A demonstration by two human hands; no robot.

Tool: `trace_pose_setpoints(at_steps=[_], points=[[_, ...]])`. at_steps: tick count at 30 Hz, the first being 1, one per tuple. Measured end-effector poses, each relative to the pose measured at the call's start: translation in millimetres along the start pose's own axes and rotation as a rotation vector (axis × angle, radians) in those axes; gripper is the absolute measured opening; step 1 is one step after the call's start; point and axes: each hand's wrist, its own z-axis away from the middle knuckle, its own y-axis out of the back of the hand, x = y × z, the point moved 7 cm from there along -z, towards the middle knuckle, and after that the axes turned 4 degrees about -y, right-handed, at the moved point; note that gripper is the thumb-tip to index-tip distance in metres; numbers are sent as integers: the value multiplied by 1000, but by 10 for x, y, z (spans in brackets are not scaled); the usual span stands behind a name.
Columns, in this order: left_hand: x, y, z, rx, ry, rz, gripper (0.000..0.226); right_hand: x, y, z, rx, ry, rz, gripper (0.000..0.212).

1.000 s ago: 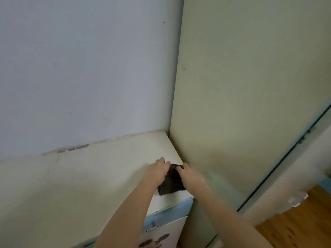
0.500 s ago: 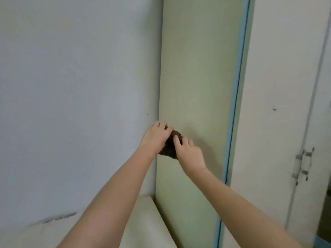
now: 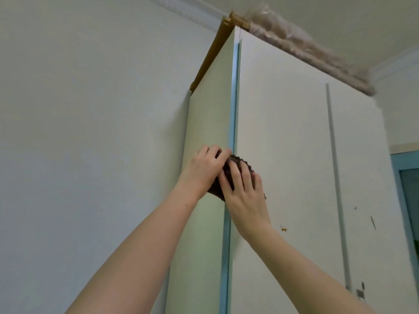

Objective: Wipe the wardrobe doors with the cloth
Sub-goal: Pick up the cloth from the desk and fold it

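Both hands are raised together at the front corner of the wardrobe, sharing one dark brown, ridged cloth (image 3: pixel 229 177). Seen from the head camera, the left hand (image 3: pixel 204 168) curls its fingers over the cloth's upper left edge, gripping it, while the right hand (image 3: pixel 243 196) lies over the cloth with fingers spread and flattened, pressing it toward the panel — only the scalloped top edge and a dark lower corner of the fabric show between and around the fingers. The cloth sits right at the light blue vertical edge strip (image 3: pixel 232 132) where the pale green side panel (image 3: pixel 208 123) meets the off-white wardrobe door (image 3: pixel 283 132), roughly midway up the visible height of the door. A narrow grey vertical seam (image 3: pixel 333 155) separates this door from the next one to the right, and a small yellowish speck (image 3: pixel 283 228) marks the door just below the right wrist. On top of the wardrobe, a brown wooden strip (image 3: pixel 210 55) runs along the side edge, and a blurred bundle in clear plastic wrap (image 3: pixel 306 46) lies along the front — its contents cannot be made out. A plain pale wall (image 3: pixel 90 132) fills the left.
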Motion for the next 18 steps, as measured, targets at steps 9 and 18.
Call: trace_pose_setpoints(at_steps=[9, 18], points=[[513, -254, -909, 131, -226, -115, 28, 729, -331, -92, 165, -105, -57, 58], [930, -394, -1435, 410, -410, -286, 33, 1322, -593, -345, 428, -272, -180, 40]])
